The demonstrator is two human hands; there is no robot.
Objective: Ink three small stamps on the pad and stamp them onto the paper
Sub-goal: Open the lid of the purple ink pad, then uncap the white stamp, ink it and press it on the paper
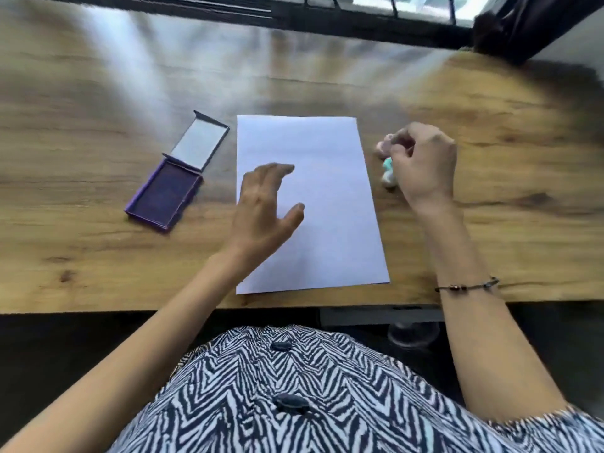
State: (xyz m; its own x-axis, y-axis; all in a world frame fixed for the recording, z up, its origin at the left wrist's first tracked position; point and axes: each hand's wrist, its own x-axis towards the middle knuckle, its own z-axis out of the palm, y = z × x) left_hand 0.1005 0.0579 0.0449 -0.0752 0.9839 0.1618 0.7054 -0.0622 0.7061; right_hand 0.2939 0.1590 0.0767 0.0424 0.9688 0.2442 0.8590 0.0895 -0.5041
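A blank white sheet of paper (320, 197) lies upright in the middle of the wooden desk (98, 256). To its left sits an open purple ink pad (161, 196), its lid (200, 143) folded back. My left hand (264, 204) hovers over the sheet's left edge, fingers spread, holding nothing. Right of the paper my right hand (421, 161) curls over a cluster of small stamps: a pink one (383, 148) and a teal-and-white one (388, 173) peek out at its left. The view is blurred, so whether the fingers grip a stamp is unclear.
The desk's near edge (130, 311) runs just below the paper. A dark window frame (359, 24) borders the far side. My right wrist wears a thin bracelet (467, 286).
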